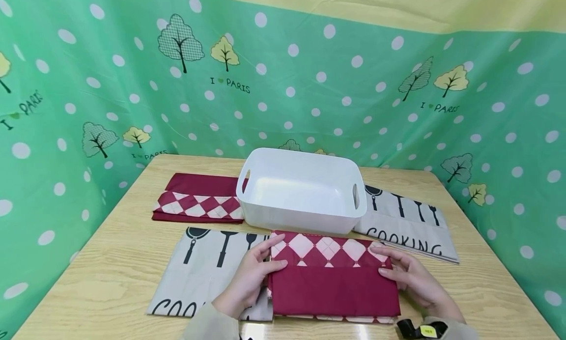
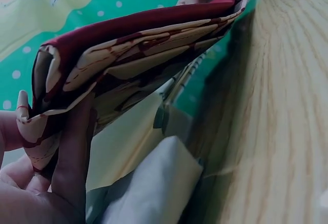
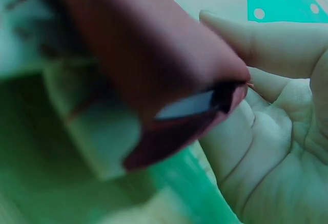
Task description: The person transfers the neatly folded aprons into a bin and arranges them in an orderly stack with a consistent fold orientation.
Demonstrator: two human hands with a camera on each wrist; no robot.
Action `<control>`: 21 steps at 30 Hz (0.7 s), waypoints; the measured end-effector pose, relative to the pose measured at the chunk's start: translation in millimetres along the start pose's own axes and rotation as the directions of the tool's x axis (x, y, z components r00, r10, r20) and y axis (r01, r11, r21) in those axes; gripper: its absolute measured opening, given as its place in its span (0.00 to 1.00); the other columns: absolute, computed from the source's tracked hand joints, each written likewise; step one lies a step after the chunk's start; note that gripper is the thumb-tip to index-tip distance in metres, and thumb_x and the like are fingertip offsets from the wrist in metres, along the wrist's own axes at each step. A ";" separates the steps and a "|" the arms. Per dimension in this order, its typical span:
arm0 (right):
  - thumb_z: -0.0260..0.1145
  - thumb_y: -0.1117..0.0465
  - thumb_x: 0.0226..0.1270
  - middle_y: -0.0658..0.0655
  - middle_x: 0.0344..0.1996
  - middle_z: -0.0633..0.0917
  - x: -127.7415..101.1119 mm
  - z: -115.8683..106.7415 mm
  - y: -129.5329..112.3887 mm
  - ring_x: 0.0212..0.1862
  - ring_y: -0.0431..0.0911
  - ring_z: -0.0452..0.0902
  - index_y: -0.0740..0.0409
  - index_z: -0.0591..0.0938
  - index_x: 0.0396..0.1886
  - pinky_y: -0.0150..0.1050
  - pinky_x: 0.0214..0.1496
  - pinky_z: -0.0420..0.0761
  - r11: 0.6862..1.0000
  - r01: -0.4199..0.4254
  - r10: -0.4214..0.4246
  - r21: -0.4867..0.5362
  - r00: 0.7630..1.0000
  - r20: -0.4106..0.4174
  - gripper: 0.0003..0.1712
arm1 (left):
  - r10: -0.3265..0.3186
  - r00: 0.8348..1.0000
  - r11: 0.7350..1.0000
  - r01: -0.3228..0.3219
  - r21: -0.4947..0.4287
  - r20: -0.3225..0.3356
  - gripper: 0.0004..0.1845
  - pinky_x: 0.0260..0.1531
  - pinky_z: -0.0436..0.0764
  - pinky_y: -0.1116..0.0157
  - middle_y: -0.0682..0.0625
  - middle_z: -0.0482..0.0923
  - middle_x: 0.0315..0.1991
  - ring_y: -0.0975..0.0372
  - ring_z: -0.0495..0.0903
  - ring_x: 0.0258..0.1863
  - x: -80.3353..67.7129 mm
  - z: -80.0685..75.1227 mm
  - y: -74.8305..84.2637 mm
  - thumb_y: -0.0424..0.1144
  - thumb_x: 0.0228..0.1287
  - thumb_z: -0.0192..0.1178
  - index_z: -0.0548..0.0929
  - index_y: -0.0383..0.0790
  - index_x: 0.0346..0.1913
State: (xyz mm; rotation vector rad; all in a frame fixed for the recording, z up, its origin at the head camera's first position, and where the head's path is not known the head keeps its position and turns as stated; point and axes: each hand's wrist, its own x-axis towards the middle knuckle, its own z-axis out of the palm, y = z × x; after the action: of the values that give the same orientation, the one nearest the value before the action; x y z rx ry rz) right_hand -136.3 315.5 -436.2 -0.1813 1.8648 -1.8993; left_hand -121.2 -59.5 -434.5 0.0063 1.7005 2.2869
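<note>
A folded maroon cloth point(image 1: 331, 281) with a pink diamond band lies at the table's front, just before a white plastic basket point(image 1: 302, 190). My left hand point(image 1: 265, 259) grips its left edge. In the left wrist view my fingers point(image 2: 72, 157) pinch the folded layers of the cloth point(image 2: 138, 44), lifted slightly off the table. My right hand point(image 1: 386, 264) holds the right edge. In the right wrist view my thumb lies over the cloth's point(image 3: 154, 65) fold and my palm point(image 3: 266, 142) sits beneath it.
A grey cloth point(image 1: 208, 271) printed with utensils lies under the held cloth's left side. A second maroon diamond cloth point(image 1: 199, 200) lies left of the basket and another grey "COOKING" cloth point(image 1: 407, 222) right of it. Green dotted fabric walls point(image 1: 88, 109) surround the wooden table point(image 1: 110, 271).
</note>
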 end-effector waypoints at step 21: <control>0.62 0.68 0.69 0.30 0.60 0.78 4.4 10.0 0.9 0.53 0.38 0.83 0.42 0.81 0.61 0.41 0.50 0.85 1.000 0.030 -0.030 -0.006 0.999 -0.045 0.25 | 0.004 0.998 1.000 -0.002 0.022 -0.058 0.33 0.52 0.80 0.69 0.36 0.67 0.69 0.58 0.77 0.58 0.6 -4.1 3.9 0.28 0.60 0.64 0.71 0.38 0.70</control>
State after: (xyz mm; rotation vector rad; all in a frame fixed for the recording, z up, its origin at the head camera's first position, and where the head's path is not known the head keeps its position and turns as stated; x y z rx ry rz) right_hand -135.9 304.6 -437.4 -0.1705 1.9067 -1.9333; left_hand -123.3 -64.2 -432.2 -0.0539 1.7548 2.2923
